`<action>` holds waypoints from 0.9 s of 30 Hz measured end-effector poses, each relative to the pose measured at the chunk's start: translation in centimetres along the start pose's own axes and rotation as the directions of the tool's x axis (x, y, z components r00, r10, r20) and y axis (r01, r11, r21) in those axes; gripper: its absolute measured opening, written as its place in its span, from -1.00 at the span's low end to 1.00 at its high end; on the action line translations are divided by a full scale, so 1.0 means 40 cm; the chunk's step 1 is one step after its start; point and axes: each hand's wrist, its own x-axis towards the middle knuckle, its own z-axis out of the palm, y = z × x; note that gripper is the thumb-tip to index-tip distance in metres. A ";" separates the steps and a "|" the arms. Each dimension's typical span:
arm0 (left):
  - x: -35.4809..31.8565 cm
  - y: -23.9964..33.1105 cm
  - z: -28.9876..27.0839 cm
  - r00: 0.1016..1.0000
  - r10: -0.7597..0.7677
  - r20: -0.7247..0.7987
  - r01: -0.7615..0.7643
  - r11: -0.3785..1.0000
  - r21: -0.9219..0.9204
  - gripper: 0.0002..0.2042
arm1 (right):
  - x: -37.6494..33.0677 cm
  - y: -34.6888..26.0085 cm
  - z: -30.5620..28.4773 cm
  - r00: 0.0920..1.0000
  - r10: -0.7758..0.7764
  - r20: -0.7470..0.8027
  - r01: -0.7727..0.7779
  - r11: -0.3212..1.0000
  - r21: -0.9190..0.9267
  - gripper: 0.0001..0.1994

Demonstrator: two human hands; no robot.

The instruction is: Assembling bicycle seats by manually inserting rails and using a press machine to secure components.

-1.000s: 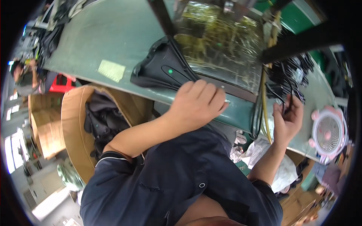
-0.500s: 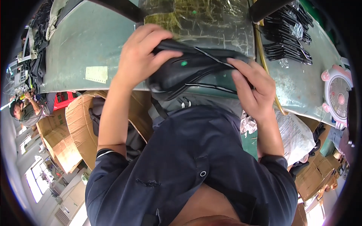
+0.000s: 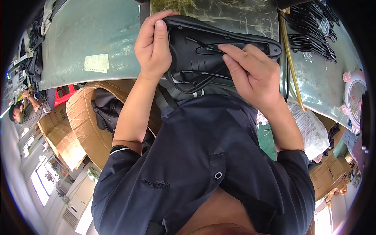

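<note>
A black bicycle saddle lies with its underside up at the table's near edge, wide end left and narrow nose right. My left hand is closed on the wide end, thumb over the rim. Two thin black arms of a bent metal saddle rail stretch across the underside. My right hand pinches the rail near the saddle's middle, thumb and forefinger together. Its fingers hide that part of the rail, and I cannot tell whether the rail ends sit in their sockets.
Behind the saddle is a plastic-covered block on the green table. Several black rails lie piled at right, beyond a yellow tube and near a fan. A cardboard box holding black saddles stands at left; a person sits beyond.
The saddle has turned so its underside faces up plainly, and shifted up and right. My left hand has moved to its wide end; my right hand has moved slightly left along the rail.
</note>
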 end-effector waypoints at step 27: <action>0.042 0.023 -0.028 0.923 0.252 0.291 -0.344 0.879 0.330 -0.71 | 0.131 0.050 -0.024 0.935 -0.317 0.159 0.326 0.945 -0.037 -0.85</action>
